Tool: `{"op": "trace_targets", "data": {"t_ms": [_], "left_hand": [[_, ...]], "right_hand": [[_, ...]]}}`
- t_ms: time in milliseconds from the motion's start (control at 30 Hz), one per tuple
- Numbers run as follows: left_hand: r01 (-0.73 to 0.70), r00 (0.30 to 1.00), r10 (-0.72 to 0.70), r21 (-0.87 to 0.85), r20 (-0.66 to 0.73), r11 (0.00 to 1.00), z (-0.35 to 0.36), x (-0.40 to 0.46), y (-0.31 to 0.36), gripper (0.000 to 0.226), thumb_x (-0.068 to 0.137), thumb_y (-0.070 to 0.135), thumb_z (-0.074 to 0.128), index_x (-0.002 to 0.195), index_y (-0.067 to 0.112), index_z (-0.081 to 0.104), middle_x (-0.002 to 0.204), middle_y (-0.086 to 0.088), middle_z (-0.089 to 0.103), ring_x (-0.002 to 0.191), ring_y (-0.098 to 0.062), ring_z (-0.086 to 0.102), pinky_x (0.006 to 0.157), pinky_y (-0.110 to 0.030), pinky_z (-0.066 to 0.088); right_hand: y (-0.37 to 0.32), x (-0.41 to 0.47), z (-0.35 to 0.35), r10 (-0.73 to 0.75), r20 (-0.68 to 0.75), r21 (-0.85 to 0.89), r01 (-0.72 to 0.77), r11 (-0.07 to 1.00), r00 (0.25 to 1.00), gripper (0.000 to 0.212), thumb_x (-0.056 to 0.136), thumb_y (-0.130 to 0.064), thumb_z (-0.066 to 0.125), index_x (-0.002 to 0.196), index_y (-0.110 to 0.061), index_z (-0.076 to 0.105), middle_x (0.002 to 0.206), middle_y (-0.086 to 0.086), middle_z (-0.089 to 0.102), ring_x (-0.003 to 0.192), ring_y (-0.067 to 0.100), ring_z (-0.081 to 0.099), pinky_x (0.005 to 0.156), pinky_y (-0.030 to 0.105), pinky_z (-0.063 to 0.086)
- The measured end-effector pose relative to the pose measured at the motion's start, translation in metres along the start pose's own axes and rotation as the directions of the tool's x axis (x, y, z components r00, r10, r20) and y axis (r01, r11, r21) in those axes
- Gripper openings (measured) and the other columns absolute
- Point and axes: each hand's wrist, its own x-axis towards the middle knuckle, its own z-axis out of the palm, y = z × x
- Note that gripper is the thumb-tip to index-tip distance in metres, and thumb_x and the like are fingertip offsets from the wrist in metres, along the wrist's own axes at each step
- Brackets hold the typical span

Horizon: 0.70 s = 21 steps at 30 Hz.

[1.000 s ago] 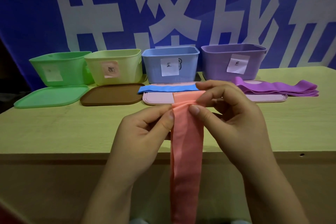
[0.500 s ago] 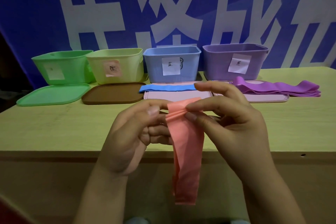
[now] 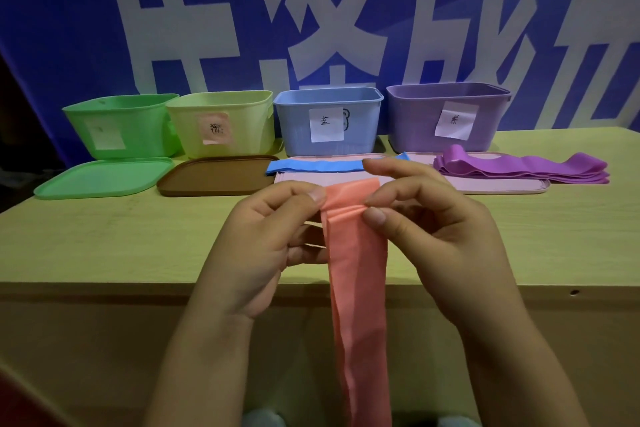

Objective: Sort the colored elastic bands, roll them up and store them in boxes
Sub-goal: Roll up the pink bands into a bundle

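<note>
Both hands up over the near edge of the surface point(image 3: 104, 246), frame centre. Left hand point(image 3: 263, 246) pinches the top left corner of the pink band point(image 3: 356, 270) between thumb and forefinger, other fingers curled behind it. Right hand point(image 3: 433, 236) pinches the top right corner, thumb in front, index finger stretched over the top edge. Top of the band is creased between the two grips; the rest hangs straight down toward 6 o'clock, past the surface edge and out of frame. Four open boxes in a row at 12 o'clock against the blue banner point(image 3: 69, 28): green box point(image 3: 121, 125) at 10, yellow-green box point(image 3: 221, 121) next, blue box point(image 3: 329, 121) at 12, purple box point(image 3: 446, 114) at 1, each with a paper label. Lids lie flat in front of them: green lid point(image 3: 100, 177), brown lid point(image 3: 214, 175), a pink lid point(image 3: 311, 178), and a second pink lid point(image 3: 502, 185) at 2 o'clock. Blue band point(image 3: 311, 166) lies flat across the far edge of the first pink lid, just beyond the fingertips. Stack of purple bands point(image 3: 519, 168) lies on the second pink lid, overhanging it toward 3 o'clock.
</note>
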Motion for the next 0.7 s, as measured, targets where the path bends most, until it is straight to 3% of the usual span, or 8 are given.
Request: {"op": "trace_targets", "data": {"t_ms": [200,300,400,700], "left_hand": [[-0.120,0.987,0.129,0.087,-0.097,0.989,0.002,-0.002,-0.004,0.014,0.066,0.029,0.061,0.068,0.028,0.076,0.066,0.002,0.071,0.058,-0.011,0.066,0.050,-0.022,0.051],[-0.190,0.977,0.204,0.176,-0.069,0.966,0.004,-0.005,-0.005,0.019,0.070,0.030,0.061,0.079,0.026,0.077,0.076,0.001,0.074,0.069,-0.013,0.070,0.055,-0.023,0.053],[-0.237,0.968,0.249,0.250,-0.018,0.939,0.006,-0.010,-0.005,0.021,0.072,0.032,0.060,0.086,0.027,0.075,0.081,0.006,0.075,0.076,-0.012,0.070,0.058,-0.021,0.054],[-0.329,0.940,0.340,0.214,-0.019,0.920,0.011,-0.015,-0.004,0.019,0.076,0.022,0.060,0.086,0.026,0.075,0.079,0.007,0.075,0.072,-0.010,0.071,0.061,-0.022,0.056]], "right_hand": [[-0.004,-0.003,-0.003,0.119,0.007,0.042,-0.119,0.992,0.993,0.005,0.075,-0.025,0.071,0.073,-0.023,0.068,0.115,-0.011,0.064,0.100,0.005,0.063,0.076,0.018,0.051],[-0.004,-0.002,-0.001,0.145,-0.035,0.060,-0.143,0.988,0.989,0.003,0.075,-0.020,0.066,0.074,-0.023,0.067,0.114,-0.010,0.064,0.098,0.004,0.064,0.076,0.018,0.052],[-0.002,-0.001,0.000,0.166,-0.059,0.036,-0.164,0.986,0.984,0.017,0.080,-0.013,0.065,0.073,-0.028,0.067,0.104,-0.013,0.068,0.094,0.005,0.065,0.075,0.021,0.054],[-0.007,-0.003,0.003,0.096,-0.102,0.011,-0.096,0.995,0.990,0.019,0.081,-0.002,0.066,0.077,-0.020,0.066,0.087,-0.006,0.071,0.085,0.006,0.066,0.073,0.018,0.052]]}}
